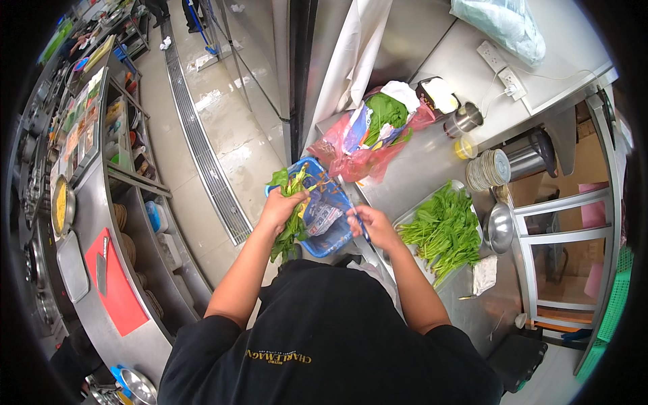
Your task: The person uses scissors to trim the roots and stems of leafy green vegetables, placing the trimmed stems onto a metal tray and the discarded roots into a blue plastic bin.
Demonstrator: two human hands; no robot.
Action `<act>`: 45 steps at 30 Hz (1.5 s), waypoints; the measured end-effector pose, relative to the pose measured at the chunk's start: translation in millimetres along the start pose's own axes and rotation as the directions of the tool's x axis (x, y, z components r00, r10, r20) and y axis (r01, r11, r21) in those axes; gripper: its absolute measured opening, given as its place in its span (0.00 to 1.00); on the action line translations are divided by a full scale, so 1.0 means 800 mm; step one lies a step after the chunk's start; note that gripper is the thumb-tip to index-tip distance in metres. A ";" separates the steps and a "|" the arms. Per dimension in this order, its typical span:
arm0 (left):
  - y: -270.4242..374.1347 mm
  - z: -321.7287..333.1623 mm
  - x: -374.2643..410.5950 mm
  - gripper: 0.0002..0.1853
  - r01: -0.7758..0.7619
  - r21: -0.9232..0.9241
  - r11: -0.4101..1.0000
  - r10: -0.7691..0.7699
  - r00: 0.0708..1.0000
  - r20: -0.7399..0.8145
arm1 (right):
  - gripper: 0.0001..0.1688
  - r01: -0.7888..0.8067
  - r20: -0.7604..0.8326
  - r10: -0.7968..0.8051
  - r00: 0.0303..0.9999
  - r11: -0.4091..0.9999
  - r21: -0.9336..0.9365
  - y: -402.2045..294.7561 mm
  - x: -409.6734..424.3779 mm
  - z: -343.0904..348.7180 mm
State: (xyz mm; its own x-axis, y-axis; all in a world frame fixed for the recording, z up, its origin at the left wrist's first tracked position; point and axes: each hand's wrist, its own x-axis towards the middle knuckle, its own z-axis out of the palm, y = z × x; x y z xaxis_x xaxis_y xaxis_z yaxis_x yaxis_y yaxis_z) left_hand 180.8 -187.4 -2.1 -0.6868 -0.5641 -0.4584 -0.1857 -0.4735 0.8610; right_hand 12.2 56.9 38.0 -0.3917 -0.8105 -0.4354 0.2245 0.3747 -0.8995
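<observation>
My left hand [279, 208] grips a bunch of leafy greens [292, 234], roots upward and leaves hanging down, at the near left edge of a blue plastic bin [324, 248]. Inside the bin lie root trimmings and a printed plastic wrapper [324, 220]. At the bin's right edge, my right hand [373, 226] holds a slim dark-blue implement [363, 227]; its exact kind is unclear. To the right, a large heap of stemmed greens [440, 228] rests in a tray on the steel counter. More greens [387, 114] sit in an opened pink plastic bag [349, 152] beyond the bin.
Stacked small plates [487, 170], a steel bowl [498, 228] and a folded cloth [484, 276] stand around the heap. A steel container [463, 119] is farther back. On the left counter, a knife [102, 268] lies on a red cutting board [114, 286]. A floor drain [202, 131] runs between.
</observation>
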 end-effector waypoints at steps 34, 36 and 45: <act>-0.058 -0.007 0.000 0.09 0.069 0.323 0.944 -0.059 0.997 -0.039 | 0.25 -0.168 0.164 0.152 0.975 0.982 0.090 0.085 0.001 0.044; -0.060 -0.010 0.001 0.11 0.008 0.498 0.867 0.032 0.997 -0.073 | 0.27 -0.173 0.175 0.147 0.974 0.974 0.145 0.080 -0.002 0.042; -0.051 -0.003 -0.010 0.15 0.026 0.672 0.740 0.045 0.995 -0.088 | 0.32 -0.311 0.316 0.177 0.932 0.837 0.450 0.073 -0.004 0.049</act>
State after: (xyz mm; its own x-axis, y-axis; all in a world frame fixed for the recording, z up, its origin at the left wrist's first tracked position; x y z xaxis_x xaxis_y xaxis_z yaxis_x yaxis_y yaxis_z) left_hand 195.9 -165.0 -33.9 -0.6302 -0.6421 -0.4366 -0.6273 0.0895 0.7737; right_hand 61.6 63.9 -12.0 -0.0435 -0.8315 -0.5539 0.7115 0.3634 -0.6014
